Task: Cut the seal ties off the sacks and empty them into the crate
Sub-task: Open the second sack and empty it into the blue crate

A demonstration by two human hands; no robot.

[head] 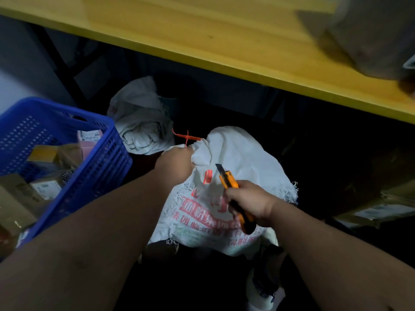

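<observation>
A white woven sack (235, 158) with red print lies on the dark floor in front of me. My left hand (177, 160) grips its gathered neck, where a red seal tie (187, 137) sticks out to the left. My right hand (249, 202) holds an orange and black utility knife (229, 179) over the sack's printed side, blade out and pointing up-left, a short way from the neck. A blue plastic crate (96, 167) stands at the left with several boxes and packets inside.
A second, crumpled white sack (139, 117) lies behind, between the crate and the tied sack. A yellow wooden tabletop (224, 37) runs overhead across the top, with a grey bag (372, 34) on it at the right. Cardboard (381, 198) sits in the dark at the right.
</observation>
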